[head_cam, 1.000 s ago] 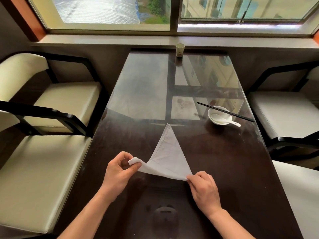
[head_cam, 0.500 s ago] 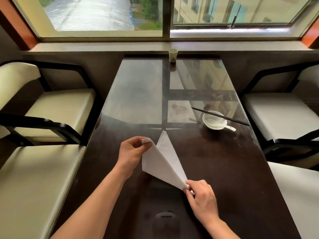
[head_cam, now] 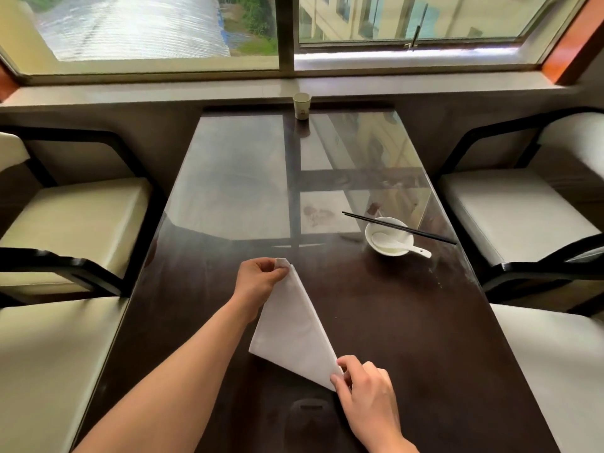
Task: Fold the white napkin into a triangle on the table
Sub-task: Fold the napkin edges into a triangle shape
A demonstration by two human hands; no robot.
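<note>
The white napkin (head_cam: 292,325) lies on the dark glossy table (head_cam: 408,322) as a narrow triangle, its long edge running from the far tip down to the near right corner. My left hand (head_cam: 258,279) pinches the far tip, where two corners meet. My right hand (head_cam: 366,387) pinches the near right corner against the table. The blunt left corner of the napkin sits free beside my left forearm.
A white bowl (head_cam: 389,237) with a white spoon and black chopsticks (head_cam: 398,227) laid across it stands at the right. A paper cup (head_cam: 301,105) stands at the far edge by the window. Cream-cushioned chairs (head_cam: 75,220) flank both sides.
My left hand has carried the napkin's left corner up and over to the far tip, halving the wide triangle into a narrower one. My right hand has kept its corner.
</note>
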